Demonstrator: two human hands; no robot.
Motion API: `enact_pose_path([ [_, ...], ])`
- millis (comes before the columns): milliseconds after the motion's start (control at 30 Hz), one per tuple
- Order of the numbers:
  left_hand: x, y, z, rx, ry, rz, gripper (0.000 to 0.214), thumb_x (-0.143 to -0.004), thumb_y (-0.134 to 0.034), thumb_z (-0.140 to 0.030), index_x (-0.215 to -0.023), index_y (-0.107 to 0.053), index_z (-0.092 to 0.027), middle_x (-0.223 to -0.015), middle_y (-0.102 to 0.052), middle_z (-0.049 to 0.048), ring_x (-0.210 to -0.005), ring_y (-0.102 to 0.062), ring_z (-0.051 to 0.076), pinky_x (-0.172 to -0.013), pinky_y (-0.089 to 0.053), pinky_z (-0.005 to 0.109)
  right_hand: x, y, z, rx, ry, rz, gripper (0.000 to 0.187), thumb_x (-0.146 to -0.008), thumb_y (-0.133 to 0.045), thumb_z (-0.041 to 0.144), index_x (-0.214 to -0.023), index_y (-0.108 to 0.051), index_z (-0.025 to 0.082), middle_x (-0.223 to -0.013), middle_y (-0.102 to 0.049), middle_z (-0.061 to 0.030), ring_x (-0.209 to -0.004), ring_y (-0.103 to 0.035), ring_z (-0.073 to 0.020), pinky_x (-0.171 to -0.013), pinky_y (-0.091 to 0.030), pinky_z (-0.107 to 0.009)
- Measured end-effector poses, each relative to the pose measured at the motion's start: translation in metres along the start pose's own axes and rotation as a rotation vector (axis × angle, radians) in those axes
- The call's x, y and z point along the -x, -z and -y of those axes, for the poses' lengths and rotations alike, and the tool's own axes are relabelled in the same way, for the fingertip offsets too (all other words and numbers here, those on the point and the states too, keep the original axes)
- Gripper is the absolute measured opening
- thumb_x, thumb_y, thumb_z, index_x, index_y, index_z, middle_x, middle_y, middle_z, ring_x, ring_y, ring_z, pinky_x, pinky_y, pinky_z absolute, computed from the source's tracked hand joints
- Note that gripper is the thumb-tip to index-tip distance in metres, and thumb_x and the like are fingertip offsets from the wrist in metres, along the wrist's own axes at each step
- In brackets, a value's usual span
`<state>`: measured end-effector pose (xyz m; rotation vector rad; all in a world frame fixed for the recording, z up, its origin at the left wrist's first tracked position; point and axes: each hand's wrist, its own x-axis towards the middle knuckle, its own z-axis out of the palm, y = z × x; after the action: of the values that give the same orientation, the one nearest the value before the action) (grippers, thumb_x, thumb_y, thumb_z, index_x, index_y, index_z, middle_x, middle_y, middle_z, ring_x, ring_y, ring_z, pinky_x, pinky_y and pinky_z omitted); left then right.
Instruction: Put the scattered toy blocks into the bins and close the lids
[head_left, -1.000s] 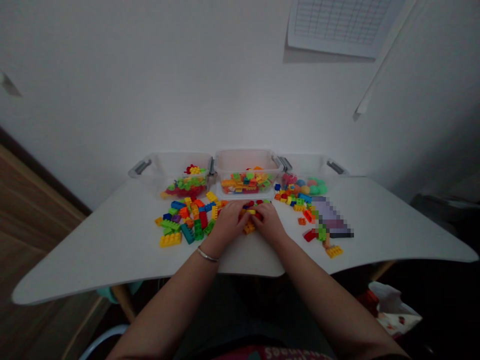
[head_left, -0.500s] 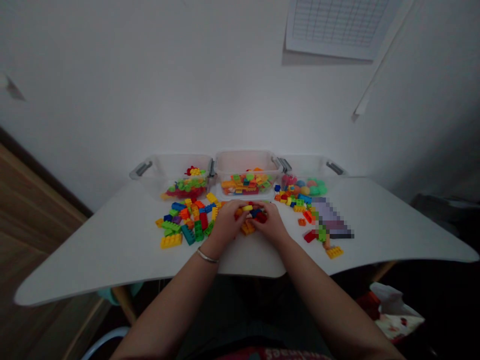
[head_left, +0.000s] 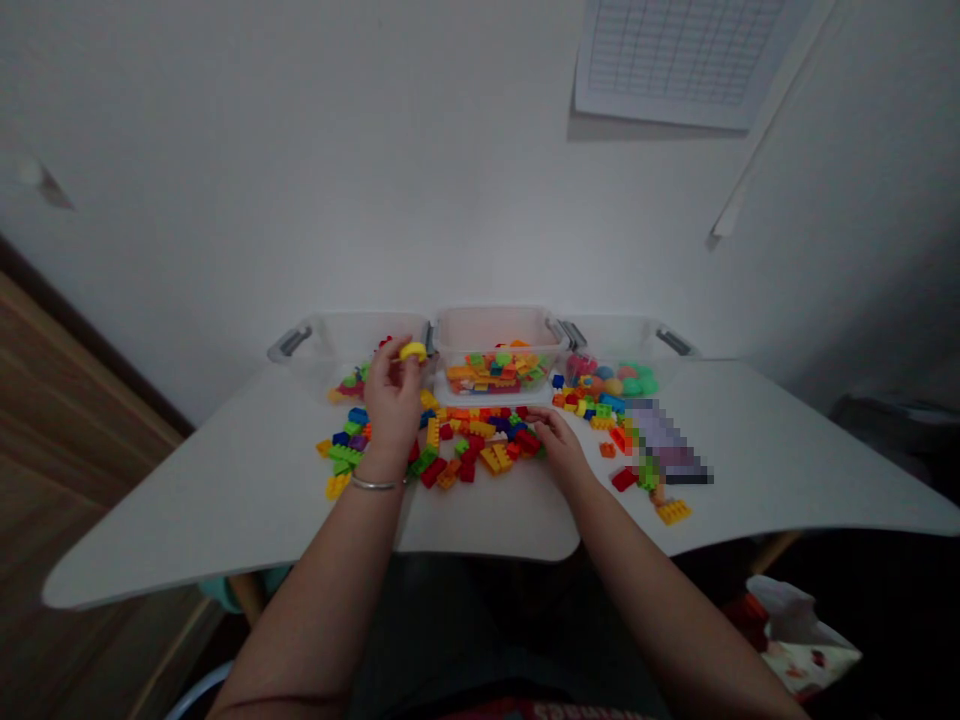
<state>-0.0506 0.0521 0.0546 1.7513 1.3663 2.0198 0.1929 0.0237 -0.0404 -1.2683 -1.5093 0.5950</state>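
Note:
My left hand (head_left: 394, 400), with a bangle on its wrist, is raised in front of the left plastic bin. A small yellow toy piece (head_left: 412, 351) is pinched between its thumb and fingers; its exact shape is too small to make out. Close to the right end of a heap of toy building bricks (head_left: 474, 446), my right hand (head_left: 561, 446) rests low with its fingers apart and nothing visible in them. Red, yellow, orange, green and blue bricks lie in that heap. Part of it is hidden behind my left hand and wrist.
Three clear bins line the wall: left bin (head_left: 315, 335) with toy pieces, middle bin (head_left: 499, 325) with bricks, right bin (head_left: 622, 330) with coloured balls. More bricks (head_left: 600, 420) and a pixelated flat object (head_left: 667, 440) lie at right on the white table (head_left: 787, 460).
My left hand has lifted away from the heap, up and left, carrying the yellow piece. My right hand has shifted slightly right and opened, uncovering the middle bricks.

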Motion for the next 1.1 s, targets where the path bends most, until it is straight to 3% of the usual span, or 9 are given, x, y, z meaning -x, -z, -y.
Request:
enact_pose_path([
  [100, -0.033, 0.013, 0.004, -0.257, -0.154, -0.090, 0.029, -0.091, -0.047, -0.024, -0.113, -0.065, -0.020, -0.108, -0.066, 0.0075, -0.108, -0.060, 0.021, -0.099, -0.045, 0.038, 0.004, 0.001, 0.003, 0.082, 0.023, 0.003, 0.034, -0.084, -0.049, 0.040, -0.106, -0.066, 0.020, -0.108, -0.068, -0.0105, -0.096, -0.062, -0.0239, -0.086, -0.049, -0.040],
  [200, -0.057, 0.018, 0.014, -0.482, -0.133, -0.063, 0.034, -0.089, -0.043, -0.019, -0.113, -0.068, -0.021, -0.110, -0.064, 0.0085, -0.111, -0.057, 0.023, -0.102, -0.039, 0.041, 0.007, 0.002, 0.006, 0.154, 0.058, 0.011, 0.031, -0.082, -0.053, 0.038, -0.104, -0.067, 0.021, -0.105, -0.068, -0.0097, -0.101, -0.059, -0.0258, -0.091, -0.046, -0.044],
  [433, -0.067, 0.017, 0.033, -0.926, -0.049, 0.345, 0.038, -0.087, -0.039, -0.022, -0.109, -0.070, -0.020, -0.107, -0.064, 0.0143, -0.100, -0.060, 0.030, -0.085, -0.041, 0.042, 0.007, 0.001, 0.007, 0.245, 0.109, 0.035, 0.029, -0.083, -0.054, 0.035, -0.106, -0.066, 0.021, -0.106, -0.067, -0.0094, -0.103, -0.059, -0.0258, -0.092, -0.045, -0.044],
  [567, -0.061, 0.015, 0.026, -1.100, -0.096, 0.406, 0.042, -0.091, -0.032, -0.026, -0.102, -0.070, -0.015, -0.103, -0.066, 0.0181, -0.098, -0.059, 0.033, -0.081, -0.039, 0.043, 0.007, 0.001, 0.006, 0.272, 0.126, 0.038, 0.029, -0.084, -0.053, 0.034, -0.107, -0.066, 0.020, -0.106, -0.067, -0.0093, -0.104, -0.058, -0.0253, -0.092, -0.045, -0.043],
  [867, -0.063, 0.012, 0.027, -1.077, -0.065, 0.461, 0.043, -0.092, -0.030, -0.028, -0.093, -0.071, -0.012, -0.100, -0.070, 0.0195, -0.099, -0.059, 0.033, -0.086, -0.036, 0.047, 0.007, 0.007, 0.011, 0.293, 0.177, -0.008, 0.029, -0.086, -0.047, 0.032, -0.105, -0.065, 0.019, -0.109, -0.067, -0.0106, -0.108, -0.057, -0.0248, -0.098, -0.042, -0.042],
  [1100, -0.060, 0.008, 0.016, -0.869, -0.043, 0.240, 0.037, -0.084, -0.049, -0.030, -0.114, -0.064, -0.015, -0.117, -0.064, 0.0175, -0.113, -0.054, 0.035, -0.099, -0.036, 0.049, 0.008, 0.014, 0.016, 0.588, 0.194, -0.166, 0.032, -0.082, -0.047, 0.020, -0.108, -0.065, 0.013, -0.118, -0.063, -0.0155, -0.116, -0.052, -0.0269, -0.106, -0.037, -0.043],
])
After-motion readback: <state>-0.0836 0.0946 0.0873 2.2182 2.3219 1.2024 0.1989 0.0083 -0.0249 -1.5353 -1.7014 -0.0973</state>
